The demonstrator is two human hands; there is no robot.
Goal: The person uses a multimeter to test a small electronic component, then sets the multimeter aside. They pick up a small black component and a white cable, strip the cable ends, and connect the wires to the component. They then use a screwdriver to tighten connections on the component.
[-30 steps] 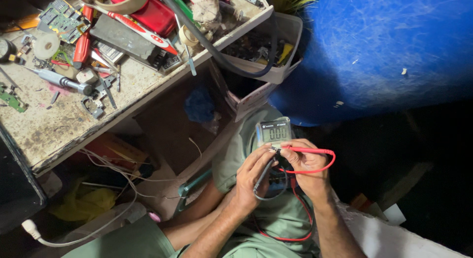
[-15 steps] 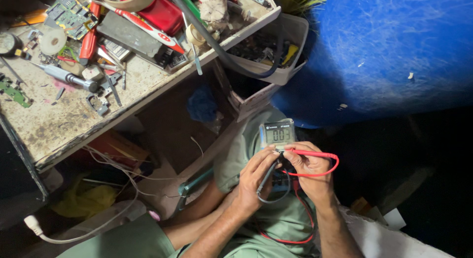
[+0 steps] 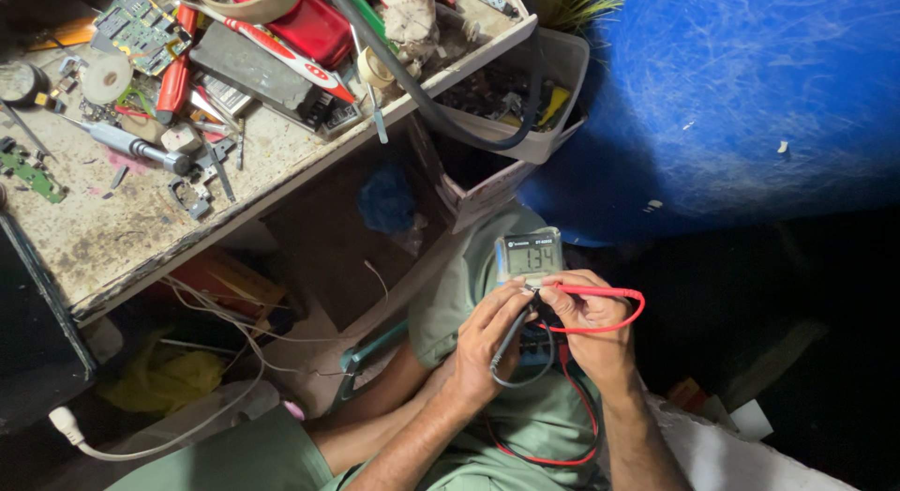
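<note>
A grey digital multimeter (image 3: 530, 255) with a lit display rests on my knee, over green trousers. My left hand (image 3: 487, 346) pinches a black test probe (image 3: 511, 336) whose tip points up toward my other hand. My right hand (image 3: 591, 322) holds the red test probe (image 3: 600, 292), its red lead (image 3: 567, 425) looping down over my lap. Both probe tips meet between my fingertips just below the meter, on something too small to make out.
A worn workbench (image 3: 141, 228) at upper left carries circuit boards, screwdrivers, a tape roll and a red case. A white bin (image 3: 553, 97) of parts hangs by its corner. A big blue drum (image 3: 741, 97) stands at right. White cables (image 3: 216, 378) trail below.
The view has shifted slightly; the hands and meter sit a little lower right in the picture. Both hands keep the same grip on the probes.
</note>
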